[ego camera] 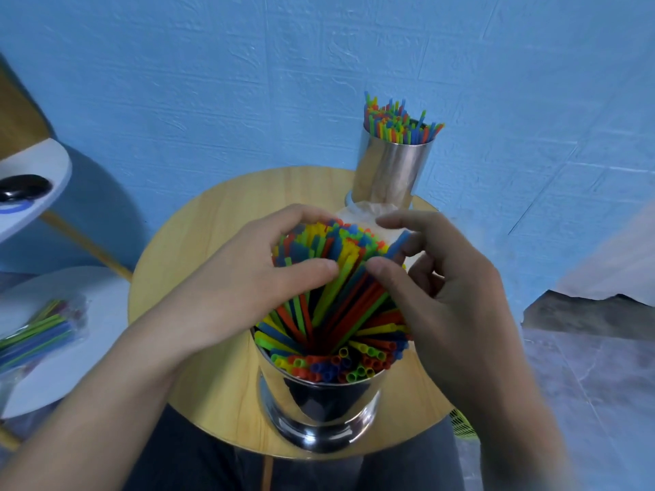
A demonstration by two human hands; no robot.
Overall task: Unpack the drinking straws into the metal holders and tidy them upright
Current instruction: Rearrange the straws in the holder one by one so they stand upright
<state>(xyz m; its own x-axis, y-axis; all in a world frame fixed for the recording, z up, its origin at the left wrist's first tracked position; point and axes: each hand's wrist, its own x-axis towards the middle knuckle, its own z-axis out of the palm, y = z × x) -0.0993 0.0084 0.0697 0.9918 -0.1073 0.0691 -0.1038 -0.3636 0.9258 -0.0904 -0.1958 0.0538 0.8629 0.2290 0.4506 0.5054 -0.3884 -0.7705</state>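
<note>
Your left hand and right hand cover much of the bundle of multicoloured plastic drinking straws, so its far tips are hard to make out. A pale crumpled wrapper behind your fingers is mostly hidden. Both hands curl round the bundle from either side, thumbs nearly meeting on its near face. It leans away from you, its lower part running down into the shiny round metal holder at the near edge of the round wooden table. A second tall metal holder at the far edge carries upright straws. At left, a clear packet of straws lies on a white round table, cut off by the frame.
</note>
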